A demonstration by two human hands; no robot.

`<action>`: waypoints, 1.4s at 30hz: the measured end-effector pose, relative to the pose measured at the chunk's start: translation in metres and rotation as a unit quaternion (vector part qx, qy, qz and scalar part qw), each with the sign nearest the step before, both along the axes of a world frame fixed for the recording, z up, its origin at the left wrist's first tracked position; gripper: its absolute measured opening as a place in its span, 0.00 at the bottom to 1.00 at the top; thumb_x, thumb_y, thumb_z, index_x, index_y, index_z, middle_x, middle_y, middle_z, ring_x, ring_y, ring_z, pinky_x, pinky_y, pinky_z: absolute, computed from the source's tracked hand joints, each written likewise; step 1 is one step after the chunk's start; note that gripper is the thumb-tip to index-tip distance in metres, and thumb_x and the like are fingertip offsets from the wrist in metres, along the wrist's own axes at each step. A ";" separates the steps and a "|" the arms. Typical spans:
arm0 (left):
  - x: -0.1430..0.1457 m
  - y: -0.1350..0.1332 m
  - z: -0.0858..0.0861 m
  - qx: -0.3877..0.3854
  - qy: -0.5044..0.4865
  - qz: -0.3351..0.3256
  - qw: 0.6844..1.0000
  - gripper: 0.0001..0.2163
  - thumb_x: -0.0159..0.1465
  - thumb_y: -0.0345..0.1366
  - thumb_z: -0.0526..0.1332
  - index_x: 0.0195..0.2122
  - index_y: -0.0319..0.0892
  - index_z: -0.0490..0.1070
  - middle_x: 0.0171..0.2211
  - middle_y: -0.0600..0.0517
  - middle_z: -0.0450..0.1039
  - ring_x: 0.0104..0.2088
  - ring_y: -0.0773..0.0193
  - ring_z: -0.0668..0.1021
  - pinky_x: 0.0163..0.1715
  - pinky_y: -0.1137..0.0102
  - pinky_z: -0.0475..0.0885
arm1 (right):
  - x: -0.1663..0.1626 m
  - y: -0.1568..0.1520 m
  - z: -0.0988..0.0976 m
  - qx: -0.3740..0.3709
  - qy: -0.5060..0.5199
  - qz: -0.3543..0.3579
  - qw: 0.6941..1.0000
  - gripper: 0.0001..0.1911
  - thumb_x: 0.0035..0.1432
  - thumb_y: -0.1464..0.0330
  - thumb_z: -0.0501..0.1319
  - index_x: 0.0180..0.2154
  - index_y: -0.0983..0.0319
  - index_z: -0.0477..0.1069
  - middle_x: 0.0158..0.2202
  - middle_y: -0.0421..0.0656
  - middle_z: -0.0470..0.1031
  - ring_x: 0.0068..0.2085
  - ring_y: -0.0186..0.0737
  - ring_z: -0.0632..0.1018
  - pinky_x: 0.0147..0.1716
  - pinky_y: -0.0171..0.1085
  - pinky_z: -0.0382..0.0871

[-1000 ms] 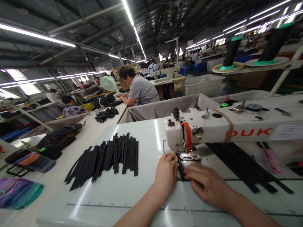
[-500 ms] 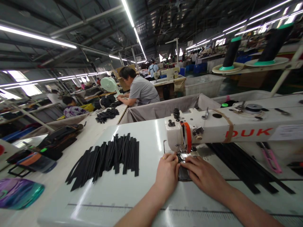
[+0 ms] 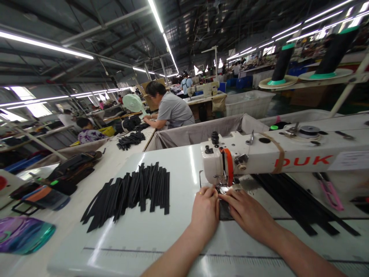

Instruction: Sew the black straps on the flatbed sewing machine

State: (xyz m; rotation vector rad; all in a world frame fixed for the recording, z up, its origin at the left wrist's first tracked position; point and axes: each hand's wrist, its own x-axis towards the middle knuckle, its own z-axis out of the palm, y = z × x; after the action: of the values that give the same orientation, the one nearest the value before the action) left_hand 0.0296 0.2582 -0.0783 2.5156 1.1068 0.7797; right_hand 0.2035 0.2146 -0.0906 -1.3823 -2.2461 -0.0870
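My left hand (image 3: 205,211) and my right hand (image 3: 247,213) lie side by side on the white table, fingertips pressed on a black strip (image 3: 223,209) just in front of the presser foot (image 3: 225,189) of a white sewing machine (image 3: 276,157). Both hands' fingers are held together, pinning the strip flat between them. Most of the strip is hidden under my hands. A ring shows on my left hand.
A fanned pile of black strips (image 3: 132,194) lies left of my hands. Longer black strips (image 3: 300,204) and pink snips (image 3: 328,190) lie under the machine arm. Thread cones (image 3: 281,63) stand behind. Bags (image 3: 72,171) sit at left. Other workers (image 3: 171,109) sit farther back.
My right hand has slid forward up to the presser foot, beside my left hand. The black strip has moved under the foot and less of it shows.
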 end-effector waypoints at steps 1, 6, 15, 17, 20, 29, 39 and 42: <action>0.000 0.000 0.000 0.003 0.003 0.002 1.000 0.10 0.66 0.25 0.53 0.43 0.38 0.73 0.48 0.44 0.75 0.47 0.51 0.73 0.48 0.53 0.74 | 0.000 0.000 0.000 -0.004 0.003 0.000 1.000 0.20 0.60 0.78 0.53 0.53 0.63 0.70 0.43 0.49 0.74 0.41 0.48 0.75 0.40 0.48 0.73; 0.001 0.001 0.000 0.012 0.016 0.008 1.000 0.09 0.67 0.25 0.53 0.41 0.38 0.73 0.48 0.44 0.74 0.47 0.52 0.73 0.48 0.53 0.74 | 0.000 0.000 -0.001 -0.018 0.021 0.006 1.000 0.20 0.60 0.79 0.53 0.53 0.63 0.69 0.43 0.49 0.74 0.42 0.47 0.74 0.42 0.47 0.72; 0.000 0.006 0.006 0.020 0.033 -0.009 0.999 0.09 0.67 0.25 0.53 0.36 0.39 0.73 0.44 0.44 0.75 0.44 0.53 0.73 0.45 0.55 0.73 | 0.000 -0.001 -0.002 -0.005 0.033 0.010 0.999 0.19 0.61 0.78 0.54 0.52 0.63 0.70 0.43 0.49 0.74 0.41 0.46 0.74 0.41 0.47 0.73; 0.001 0.007 0.006 0.022 0.034 -0.010 0.999 0.09 0.67 0.25 0.53 0.35 0.39 0.73 0.44 0.44 0.75 0.44 0.53 0.74 0.45 0.55 0.73 | 0.000 -0.001 -0.001 -0.006 0.035 0.008 0.999 0.19 0.61 0.78 0.54 0.52 0.63 0.70 0.42 0.48 0.74 0.41 0.46 0.74 0.41 0.47 0.73; 0.000 0.005 0.003 0.026 0.028 -0.010 0.999 0.09 0.66 0.25 0.53 0.37 0.39 0.73 0.43 0.44 0.75 0.44 0.52 0.74 0.45 0.55 0.74 | 0.000 -0.001 0.000 -0.008 0.039 0.008 0.999 0.19 0.60 0.78 0.55 0.52 0.62 0.70 0.41 0.47 0.74 0.40 0.46 0.74 0.40 0.46 0.73; -0.009 0.028 0.002 0.016 -0.012 0.004 1.000 0.10 0.65 0.24 0.55 0.35 0.40 0.75 0.38 0.47 0.76 0.42 0.57 0.75 0.46 0.61 0.74 | 0.002 -0.001 -0.002 0.008 0.029 0.011 0.999 0.17 0.60 0.78 0.54 0.50 0.63 0.71 0.44 0.49 0.74 0.43 0.48 0.75 0.42 0.47 0.73; -0.010 0.082 0.017 0.029 0.087 0.039 0.995 0.08 0.63 0.25 0.59 0.32 0.41 0.76 0.39 0.46 0.77 0.47 0.53 0.75 0.52 0.57 0.70 | 0.000 -0.002 0.001 0.017 0.042 0.012 0.999 0.18 0.60 0.78 0.53 0.49 0.62 0.72 0.45 0.50 0.75 0.44 0.48 0.76 0.45 0.49 0.74; -0.007 0.053 0.017 0.008 0.096 0.065 0.993 0.08 0.64 0.29 0.60 0.28 0.40 0.75 0.33 0.46 0.75 0.37 0.55 0.78 0.40 0.63 0.74 | 0.001 -0.003 0.003 0.019 0.038 0.024 0.999 0.21 0.61 0.79 0.53 0.53 0.61 0.70 0.49 0.50 0.74 0.48 0.48 0.75 0.49 0.51 0.73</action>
State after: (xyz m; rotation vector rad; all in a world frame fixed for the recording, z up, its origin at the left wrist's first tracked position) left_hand 0.0226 0.3108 -0.0609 2.5950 1.3445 0.5892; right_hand 0.2044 0.2117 -0.0877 -1.2899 -2.2022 -0.0611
